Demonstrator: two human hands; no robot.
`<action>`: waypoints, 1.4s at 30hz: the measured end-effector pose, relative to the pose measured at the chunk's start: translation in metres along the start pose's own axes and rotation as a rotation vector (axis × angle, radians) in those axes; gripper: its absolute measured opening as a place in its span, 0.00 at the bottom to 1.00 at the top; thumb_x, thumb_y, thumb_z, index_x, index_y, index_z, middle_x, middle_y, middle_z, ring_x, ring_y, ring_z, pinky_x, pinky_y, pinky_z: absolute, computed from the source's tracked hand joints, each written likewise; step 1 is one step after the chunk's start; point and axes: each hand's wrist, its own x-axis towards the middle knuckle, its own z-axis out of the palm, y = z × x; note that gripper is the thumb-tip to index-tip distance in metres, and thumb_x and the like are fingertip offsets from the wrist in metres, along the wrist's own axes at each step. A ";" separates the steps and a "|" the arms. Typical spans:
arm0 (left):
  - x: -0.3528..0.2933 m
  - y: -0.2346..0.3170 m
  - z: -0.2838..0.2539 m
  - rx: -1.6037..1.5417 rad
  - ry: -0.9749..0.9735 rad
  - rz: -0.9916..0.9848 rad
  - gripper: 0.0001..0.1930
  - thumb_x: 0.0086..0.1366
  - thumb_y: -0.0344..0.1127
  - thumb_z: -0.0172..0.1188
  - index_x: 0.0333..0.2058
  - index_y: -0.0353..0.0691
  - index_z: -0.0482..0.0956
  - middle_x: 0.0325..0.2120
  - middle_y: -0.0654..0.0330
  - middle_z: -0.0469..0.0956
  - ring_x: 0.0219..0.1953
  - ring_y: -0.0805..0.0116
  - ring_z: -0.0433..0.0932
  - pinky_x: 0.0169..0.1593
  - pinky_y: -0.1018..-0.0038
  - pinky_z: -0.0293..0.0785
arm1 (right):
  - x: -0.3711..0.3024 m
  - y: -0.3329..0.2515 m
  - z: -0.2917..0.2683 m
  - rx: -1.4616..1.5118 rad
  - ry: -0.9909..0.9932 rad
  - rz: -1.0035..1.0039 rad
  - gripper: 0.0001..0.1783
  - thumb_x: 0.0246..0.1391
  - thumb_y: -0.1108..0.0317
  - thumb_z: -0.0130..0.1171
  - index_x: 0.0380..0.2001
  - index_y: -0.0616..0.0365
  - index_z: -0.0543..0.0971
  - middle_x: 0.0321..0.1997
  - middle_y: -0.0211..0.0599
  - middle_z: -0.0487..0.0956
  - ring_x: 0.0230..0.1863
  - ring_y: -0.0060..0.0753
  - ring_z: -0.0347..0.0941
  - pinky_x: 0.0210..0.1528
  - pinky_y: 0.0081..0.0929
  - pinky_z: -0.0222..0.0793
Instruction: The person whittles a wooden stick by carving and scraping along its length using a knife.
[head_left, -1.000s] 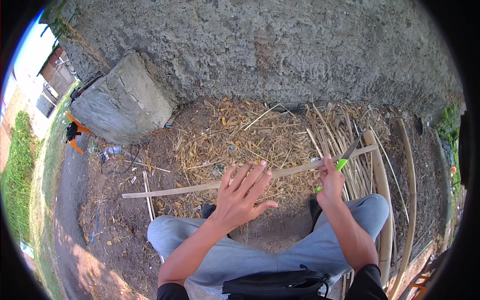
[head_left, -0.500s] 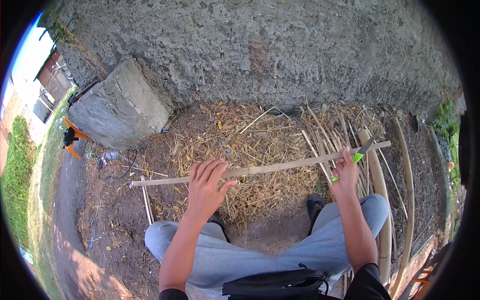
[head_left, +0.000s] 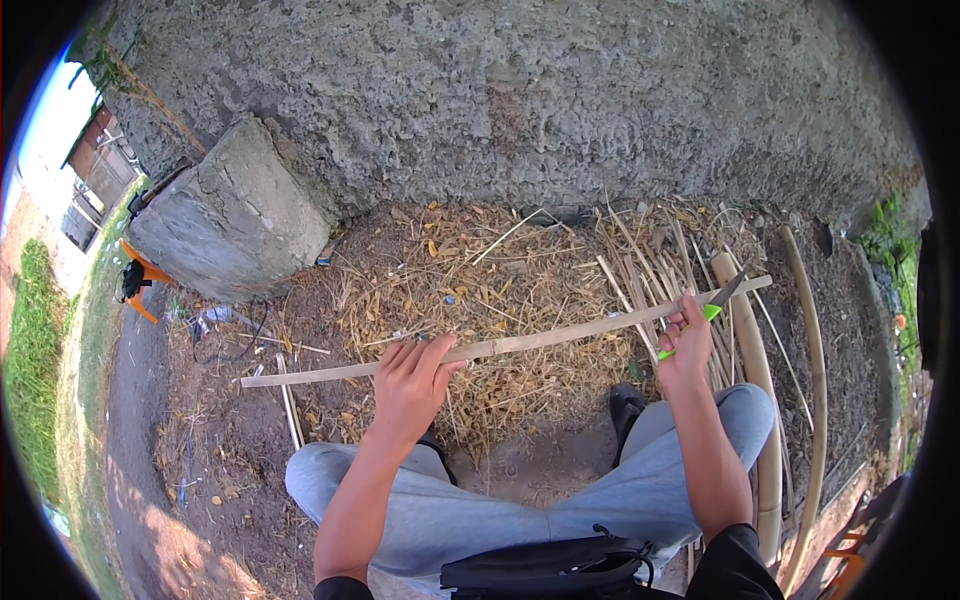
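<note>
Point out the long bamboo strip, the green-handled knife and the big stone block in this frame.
bamboo strip (head_left: 540, 342): head view, on the bare middle stretch between the hands.
green-handled knife (head_left: 712, 311): head view, on the green handle just above the right hand's fingers.
stone block (head_left: 230, 215): head view, on its front face.

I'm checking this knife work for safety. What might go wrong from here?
The knife in the right hand lies against the bamboo strip; a slip along it might reach the left hand gripping the same strip. Both knees sit just below the blade. The strip's split edges may leave splinters in the fingers.
</note>
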 end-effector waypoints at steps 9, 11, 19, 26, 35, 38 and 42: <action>-0.002 0.002 0.003 -0.010 0.008 0.019 0.11 0.57 0.32 0.68 0.38 0.39 0.80 0.35 0.58 0.83 0.34 0.60 0.81 0.38 0.66 0.72 | -0.007 -0.002 0.005 0.005 0.031 -0.040 0.13 0.62 0.57 0.62 0.28 0.49 0.73 0.19 0.19 0.65 0.13 0.11 0.52 0.15 0.17 0.48; -0.004 0.000 0.005 -0.030 -0.009 0.015 0.10 0.57 0.32 0.67 0.37 0.39 0.80 0.37 0.57 0.83 0.34 0.60 0.81 0.37 0.65 0.72 | -0.011 -0.004 0.006 0.002 0.039 -0.051 0.13 0.61 0.57 0.63 0.27 0.49 0.73 0.19 0.20 0.66 0.13 0.11 0.52 0.15 0.17 0.47; -0.006 0.005 0.008 0.074 -0.312 0.138 0.37 0.54 0.22 0.60 0.63 0.56 0.68 0.49 0.62 0.77 0.30 0.64 0.82 0.25 0.72 0.79 | -0.024 -0.014 0.011 -0.044 -0.012 -0.320 0.16 0.59 0.56 0.65 0.29 0.56 0.74 0.22 0.32 0.75 0.11 0.11 0.50 0.13 0.16 0.48; -0.011 0.006 0.018 0.089 -0.321 0.232 0.37 0.51 0.20 0.58 0.61 0.57 0.72 0.51 0.66 0.75 0.33 0.66 0.83 0.26 0.72 0.81 | -0.024 -0.023 0.008 -0.025 -0.026 -0.358 0.15 0.59 0.57 0.65 0.33 0.58 0.76 0.27 0.38 0.78 0.11 0.11 0.52 0.13 0.15 0.49; -0.015 0.008 0.020 0.046 -0.268 0.270 0.32 0.53 0.23 0.60 0.58 0.54 0.75 0.49 0.66 0.76 0.34 0.66 0.83 0.25 0.74 0.80 | -0.020 -0.024 0.002 -0.016 -0.071 -0.384 0.15 0.61 0.57 0.63 0.33 0.58 0.76 0.30 0.44 0.80 0.12 0.10 0.53 0.14 0.14 0.50; -0.018 0.009 0.020 0.050 -0.265 0.248 0.28 0.54 0.21 0.61 0.54 0.50 0.77 0.48 0.67 0.78 0.35 0.66 0.83 0.25 0.73 0.79 | -0.020 -0.022 0.004 -0.023 -0.077 -0.368 0.15 0.62 0.56 0.63 0.33 0.57 0.77 0.30 0.44 0.80 0.12 0.10 0.53 0.14 0.15 0.50; -0.017 0.011 0.017 0.065 -0.231 0.282 0.25 0.53 0.22 0.62 0.51 0.47 0.79 0.46 0.65 0.79 0.34 0.66 0.83 0.26 0.74 0.80 | -0.018 -0.019 0.004 -0.033 -0.085 -0.382 0.15 0.63 0.55 0.61 0.34 0.57 0.77 0.30 0.42 0.80 0.12 0.10 0.52 0.14 0.15 0.50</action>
